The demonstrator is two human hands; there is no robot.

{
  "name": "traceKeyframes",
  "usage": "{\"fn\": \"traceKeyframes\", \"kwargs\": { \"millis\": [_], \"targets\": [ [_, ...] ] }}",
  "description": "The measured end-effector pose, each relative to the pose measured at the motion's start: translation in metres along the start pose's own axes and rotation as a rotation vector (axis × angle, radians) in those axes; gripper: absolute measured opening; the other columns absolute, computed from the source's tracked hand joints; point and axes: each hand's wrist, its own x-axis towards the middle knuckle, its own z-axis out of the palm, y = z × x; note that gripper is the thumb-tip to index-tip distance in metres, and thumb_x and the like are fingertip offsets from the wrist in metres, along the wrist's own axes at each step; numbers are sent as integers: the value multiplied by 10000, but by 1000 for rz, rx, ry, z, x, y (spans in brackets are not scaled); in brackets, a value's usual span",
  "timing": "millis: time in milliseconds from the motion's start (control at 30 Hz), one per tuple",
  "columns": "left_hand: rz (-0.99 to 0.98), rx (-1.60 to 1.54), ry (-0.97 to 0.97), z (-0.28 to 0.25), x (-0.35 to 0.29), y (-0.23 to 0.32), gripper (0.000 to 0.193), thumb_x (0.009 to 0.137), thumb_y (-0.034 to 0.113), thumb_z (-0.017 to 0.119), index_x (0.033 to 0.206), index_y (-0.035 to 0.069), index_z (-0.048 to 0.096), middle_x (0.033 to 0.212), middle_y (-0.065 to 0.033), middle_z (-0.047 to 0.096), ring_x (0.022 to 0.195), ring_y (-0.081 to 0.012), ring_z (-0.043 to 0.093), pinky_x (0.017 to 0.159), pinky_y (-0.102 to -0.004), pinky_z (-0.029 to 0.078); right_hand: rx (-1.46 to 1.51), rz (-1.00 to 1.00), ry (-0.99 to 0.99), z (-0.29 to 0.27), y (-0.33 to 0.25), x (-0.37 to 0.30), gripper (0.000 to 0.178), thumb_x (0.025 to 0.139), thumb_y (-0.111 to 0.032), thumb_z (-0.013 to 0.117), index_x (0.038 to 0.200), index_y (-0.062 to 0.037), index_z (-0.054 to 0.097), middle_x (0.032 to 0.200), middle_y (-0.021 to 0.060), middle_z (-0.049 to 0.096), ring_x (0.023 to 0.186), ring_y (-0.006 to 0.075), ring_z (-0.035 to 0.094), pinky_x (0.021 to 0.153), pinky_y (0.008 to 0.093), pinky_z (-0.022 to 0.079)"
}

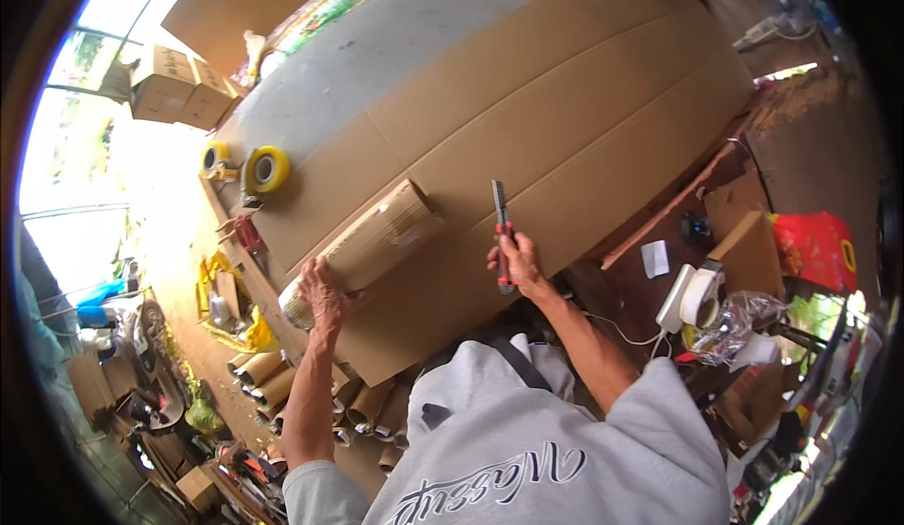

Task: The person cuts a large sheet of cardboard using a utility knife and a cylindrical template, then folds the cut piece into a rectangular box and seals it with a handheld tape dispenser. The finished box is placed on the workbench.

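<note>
Right grip (517, 261) closed round red-black cutter (504, 233); left grip (325, 297) part-open, laid over wrapped cardboard bundle (381, 228) — bundle obstructs cardboard sheet (565, 129) beneath; yellow tape roll (282, 171) beyond left grip.

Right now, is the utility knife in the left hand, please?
No, the right hand holds the utility knife, while the left hand touches the cardboard roll.

The tool handle (505, 269) is red and black, its blade (499, 201) seemingly grey, the cardboard (565, 139) brown
</note>
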Motion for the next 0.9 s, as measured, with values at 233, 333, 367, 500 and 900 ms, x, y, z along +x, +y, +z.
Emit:
{"fn": "traceKeyframes", "kwargs": {
  "millis": [233,333,367,500,900],
  "targets": [
    [-113,18,-218,-28,17,31,1084,480,344,991,1380,52,462,1369,-193,529,1293,-403,483,1021,-559,401,-147,-49,395,-40,-20,-42,297,1008,-346,630,1022,-50,620,732,38,642,622,147,661,562,327,554],
    [-29,72,-14,7,-2,-4,1216,551,389,964,1532,77,317,1565,-175,338,1449,-415,301,1139,-638,224,-672,-400,884,-121,6,-69,218,992,-259,627,1035,-46,604,679,75,638,561,177,644,514,369,531],
    [-50,103,-34,4,-3,-1,1207,568,395,955,1539,86,308,1562,-173,344,1445,-408,312,1146,-621,230,-592,-222,936,-137,-6,-89,196,938,-183,646,1052,-31,603,937,216,646,891,431,629,781,513,482],
    [21,103,1,18,4,-19,1213,555,398,955,1536,95,310,1522,-178,387,1430,-405,342,1153,-601,259,-768,-338,1271,-198,-30,-137,256,948,-199,648,1135,-52,553,922,196,631,870,445,616,773,520,480],
    [43,199,14,15,4,-19,1207,570,497,949,1518,99,317,1490,-153,427,1422,-389,366,1140,-604,296,-844,-380,1524,-244,45,-232,218,790,20,668,991,-53,630,929,132,654,822,335,644,755,421,527]
  ]
}}
